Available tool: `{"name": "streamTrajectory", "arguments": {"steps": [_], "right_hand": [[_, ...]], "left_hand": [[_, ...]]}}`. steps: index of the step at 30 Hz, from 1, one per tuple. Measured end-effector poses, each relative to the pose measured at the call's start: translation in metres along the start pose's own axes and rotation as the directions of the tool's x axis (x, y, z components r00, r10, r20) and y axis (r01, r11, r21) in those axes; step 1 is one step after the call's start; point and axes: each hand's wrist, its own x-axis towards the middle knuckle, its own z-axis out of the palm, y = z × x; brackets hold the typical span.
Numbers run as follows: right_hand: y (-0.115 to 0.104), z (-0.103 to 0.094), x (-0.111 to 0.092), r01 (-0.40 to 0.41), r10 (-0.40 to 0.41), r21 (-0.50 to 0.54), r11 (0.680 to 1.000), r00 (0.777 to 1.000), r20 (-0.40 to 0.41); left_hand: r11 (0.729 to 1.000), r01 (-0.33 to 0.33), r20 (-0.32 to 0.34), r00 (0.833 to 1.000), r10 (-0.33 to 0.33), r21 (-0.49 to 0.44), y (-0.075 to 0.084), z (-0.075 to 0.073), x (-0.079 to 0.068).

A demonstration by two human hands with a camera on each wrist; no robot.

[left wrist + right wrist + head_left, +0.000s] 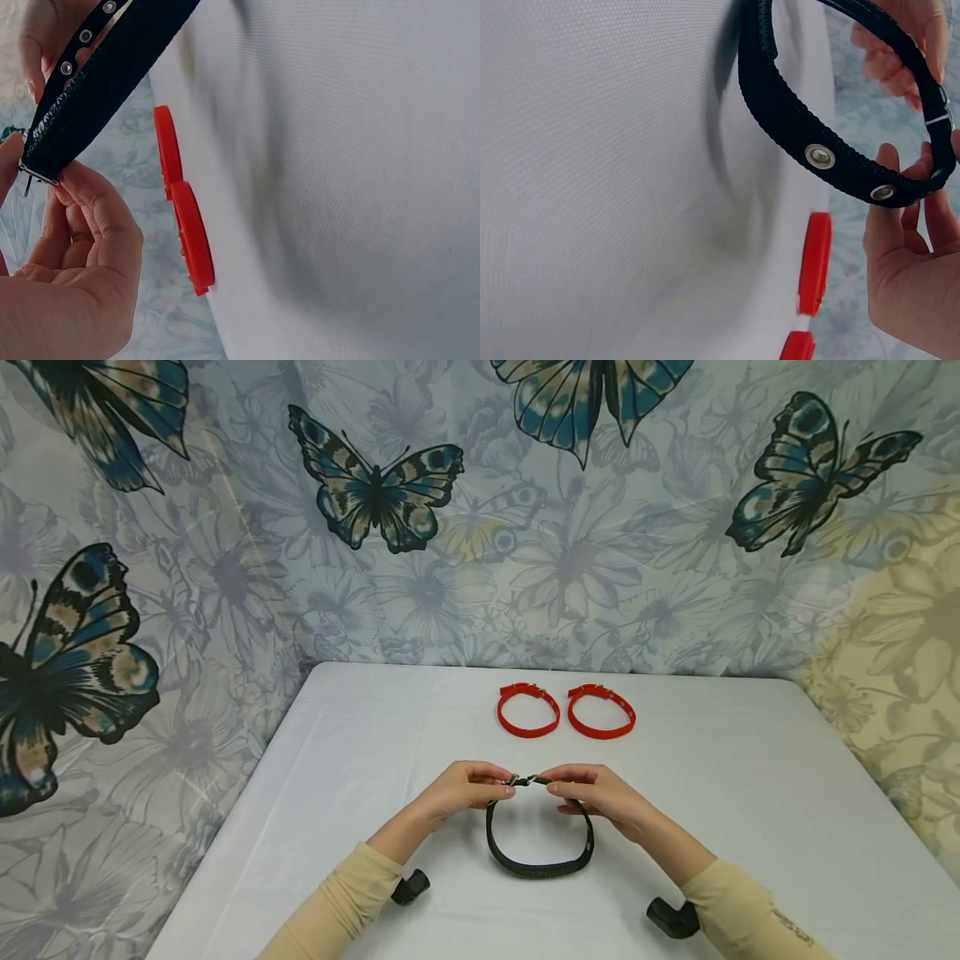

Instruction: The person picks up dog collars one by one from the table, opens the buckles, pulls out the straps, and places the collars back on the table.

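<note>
A black collar (540, 870) with metal eyelets is held up in a loop between both hands. My left hand (467, 791) pinches its buckle end; the metal buckle (39, 176) and its prong show right at the fingertips in the left wrist view. On the other side, my right hand (600, 795) grips the end with the eyelets, thumb and fingers on the strap. The two ends meet at the top of the loop. In the right wrist view, an eyelet (820, 157) sits on the outer face of the band.
Two red collars, a left one (528, 733) and a right one (602, 734), lie buckled in loops towards the back of the white table (360, 727). Behind it stands a wall covering (585, 577) with butterflies. Black wrist devices (673, 918) hang by the sleeves.
</note>
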Motion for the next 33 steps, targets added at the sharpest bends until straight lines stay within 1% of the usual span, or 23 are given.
{"name": "streamTrajectory", "arguments": {"steps": [6,13,18,23,25,29,33], "right_hand": [[0.001,-0.003,-0.001,-0.007,0.007,-0.014,1.000,1.000,-0.017],[0.000,-0.007,-0.003,-0.020,0.019,-0.005,1.000,0.997,-0.078],[-0.001,-0.012,-0.006,0.005,-0.003,0.016,1.000,0.993,-0.114],[-0.004,-0.020,-0.009,0.034,-0.035,-0.010,0.999,0.987,-0.155],[-0.005,-0.023,-0.010,0.042,-0.049,-0.042,0.998,0.982,-0.185],[-0.006,-0.030,-0.011,0.068,-0.083,-0.069,0.995,0.964,-0.254],[-0.006,-0.037,-0.012,0.107,-0.114,-0.040,0.993,0.937,-0.331]], "left_hand": [[1.000,-0.008,-0.015,1.000,0.008,-0.002,-0.002,-0.001,0.001],[1.000,-0.012,-0.055,0.998,0.011,-0.020,-0.002,-0.005,-0.001],[0.998,-0.032,-0.073,0.997,0.028,-0.057,-0.002,-0.008,-0.002],[0.992,-0.061,-0.102,0.994,0.049,-0.113,0.000,-0.013,-0.001],[0.989,-0.075,-0.125,0.990,0.058,-0.130,0.001,-0.015,-0.001],[0.981,-0.115,-0.181,0.980,0.085,-0.160,0.002,-0.018,0.000],[0.970,-0.163,-0.247,0.962,0.116,-0.181,0.002,-0.022,0.001]]}}
